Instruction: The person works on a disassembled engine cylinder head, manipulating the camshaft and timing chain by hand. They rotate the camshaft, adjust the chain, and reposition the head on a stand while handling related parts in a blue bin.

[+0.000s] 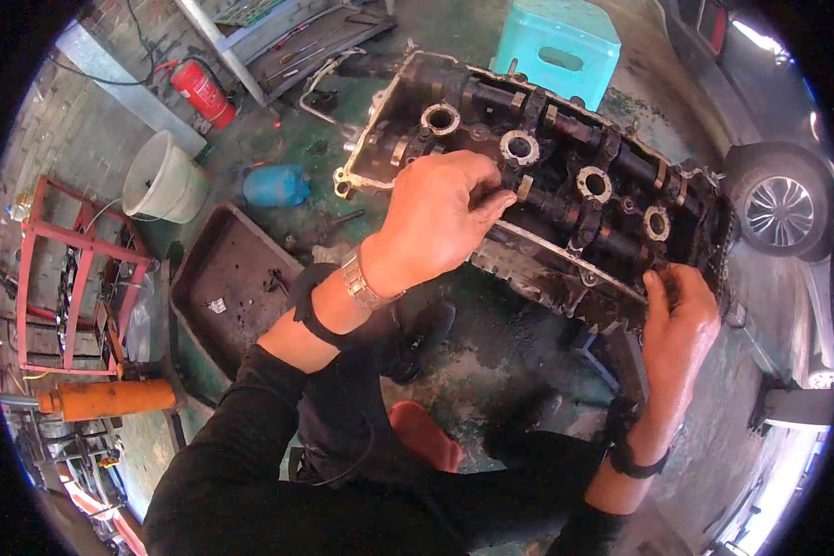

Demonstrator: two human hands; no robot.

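the bare left hand pinches its fingertips by the dark, round metal camshaft in the grimy, pale-rimmed metal cylinder head ahead; i cannot tell if it holds anything. the right hand curls at the near-right edge, grip unclear. camshaft-side handwork seems under way; the next move calls for steady fingertips.

Left arm angled forward-right, left grip palm-down, curled; right grip curled, farther right.

Light strongest along right edge; white glare at upper right on car and at lower right. Hands well lit, fairly sharp. Engine part's recesses dim. Fisheye bends straight edges; black vignette fills corners.
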